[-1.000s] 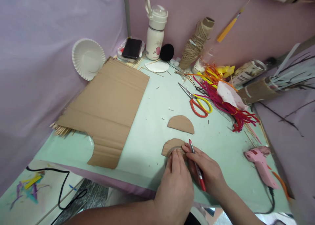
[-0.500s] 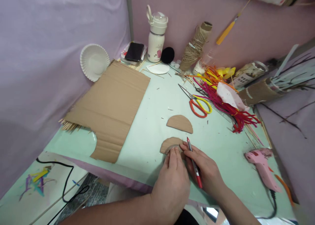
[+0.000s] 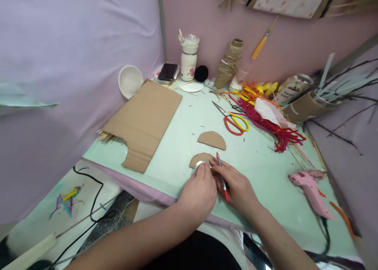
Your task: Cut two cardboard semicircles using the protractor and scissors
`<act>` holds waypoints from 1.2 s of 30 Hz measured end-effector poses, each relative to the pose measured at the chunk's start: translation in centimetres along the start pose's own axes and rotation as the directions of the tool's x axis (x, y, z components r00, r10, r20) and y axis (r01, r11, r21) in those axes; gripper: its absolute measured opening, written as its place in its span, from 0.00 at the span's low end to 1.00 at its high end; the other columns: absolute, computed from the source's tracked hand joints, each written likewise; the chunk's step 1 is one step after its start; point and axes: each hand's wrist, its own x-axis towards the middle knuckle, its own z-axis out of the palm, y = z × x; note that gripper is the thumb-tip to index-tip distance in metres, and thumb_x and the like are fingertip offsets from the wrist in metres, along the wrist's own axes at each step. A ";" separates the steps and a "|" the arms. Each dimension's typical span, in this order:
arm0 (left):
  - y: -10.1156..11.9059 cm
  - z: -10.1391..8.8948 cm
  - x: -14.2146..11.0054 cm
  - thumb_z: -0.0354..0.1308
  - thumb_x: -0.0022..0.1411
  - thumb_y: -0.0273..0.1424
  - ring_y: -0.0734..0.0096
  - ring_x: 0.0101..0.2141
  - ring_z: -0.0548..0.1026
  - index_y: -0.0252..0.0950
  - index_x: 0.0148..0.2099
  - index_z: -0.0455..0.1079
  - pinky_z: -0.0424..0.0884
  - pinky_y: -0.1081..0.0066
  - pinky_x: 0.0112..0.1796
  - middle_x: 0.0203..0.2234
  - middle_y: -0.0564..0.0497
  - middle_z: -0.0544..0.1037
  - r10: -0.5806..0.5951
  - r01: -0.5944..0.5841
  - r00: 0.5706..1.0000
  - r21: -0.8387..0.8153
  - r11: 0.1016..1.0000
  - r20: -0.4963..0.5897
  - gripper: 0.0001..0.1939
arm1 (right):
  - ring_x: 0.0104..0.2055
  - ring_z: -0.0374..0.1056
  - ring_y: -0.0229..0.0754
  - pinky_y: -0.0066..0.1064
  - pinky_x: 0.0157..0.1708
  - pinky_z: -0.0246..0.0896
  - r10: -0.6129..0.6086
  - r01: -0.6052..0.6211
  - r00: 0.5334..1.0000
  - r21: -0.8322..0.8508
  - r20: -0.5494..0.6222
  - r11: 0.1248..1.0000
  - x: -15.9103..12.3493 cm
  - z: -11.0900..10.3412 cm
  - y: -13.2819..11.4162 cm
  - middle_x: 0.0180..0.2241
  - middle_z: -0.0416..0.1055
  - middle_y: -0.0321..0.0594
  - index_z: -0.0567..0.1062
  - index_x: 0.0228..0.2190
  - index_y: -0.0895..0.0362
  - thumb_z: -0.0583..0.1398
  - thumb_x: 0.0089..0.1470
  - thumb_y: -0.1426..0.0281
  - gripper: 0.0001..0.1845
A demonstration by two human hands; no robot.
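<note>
My left hand (image 3: pixel 198 191) presses down on a small round clear object (image 3: pixel 197 166) that lies on a cardboard half-circle (image 3: pixel 201 159) near the front of the pale green table (image 3: pixel 260 159). My right hand (image 3: pixel 236 185) is beside it, fingers closed round a red pen (image 3: pixel 221 176) whose tip points up and away. A second cardboard half-circle (image 3: pixel 212 139) lies flat just beyond the first. Red and yellow scissors (image 3: pixel 234 121) lie farther back.
A large cardboard sheet (image 3: pixel 144 122) with a round cutout covers the table's left. A paper bowl (image 3: pixel 130 81), phone (image 3: pixel 167 71), bottle (image 3: pixel 189 57) and twine spool (image 3: pixel 226 63) stand at the back. Pipe cleaners (image 3: pixel 268 118) pile right; a pink glue gun (image 3: pixel 310 188) lies front right.
The view has pulled back and tilted, so everything appears smaller and farther. Both hands stay on the near half-circle, the pen still in my right hand.
</note>
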 end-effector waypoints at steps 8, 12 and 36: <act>0.4 -0.3 -0.1 0.46 0.65 0.26 0.54 0.54 0.68 0.21 0.56 0.68 0.63 0.57 0.52 0.51 0.32 0.74 -0.002 0.003 0.999 0.039 0.999 -0.033 0.21 | 0.58 0.66 0.48 0.42 0.52 0.70 0.005 -0.005 1.000 -0.033 -0.014 0.999 -0.7 0.4 0.3 0.53 0.72 0.48 0.69 0.50 0.56 0.54 0.59 0.78 0.18; 0.8 -0.1 -0.1 0.47 0.65 0.28 0.53 0.56 0.67 0.21 0.58 0.65 0.60 0.56 0.55 0.53 0.31 0.72 -0.051 0.053 0.998 0.036 0.998 -0.044 0.23 | 0.58 0.65 0.48 0.42 0.53 0.69 0.021 -0.021 1.000 -0.036 0.003 0.999 -0.8 0.5 0.3 0.52 0.72 0.46 0.69 0.50 0.55 0.53 0.59 0.77 0.18; 1.7 0.4 0.1 0.48 0.63 0.27 0.50 0.58 0.65 0.18 0.61 0.61 0.56 0.55 0.59 0.56 0.31 0.69 -0.151 0.154 0.985 0.025 0.988 -0.089 0.26 | 0.58 0.66 0.47 0.42 0.52 0.68 0.054 -0.052 0.998 -0.049 0.038 0.997 -0.7 0.5 0.2 0.54 0.71 0.47 0.69 0.50 0.55 0.54 0.57 0.78 0.20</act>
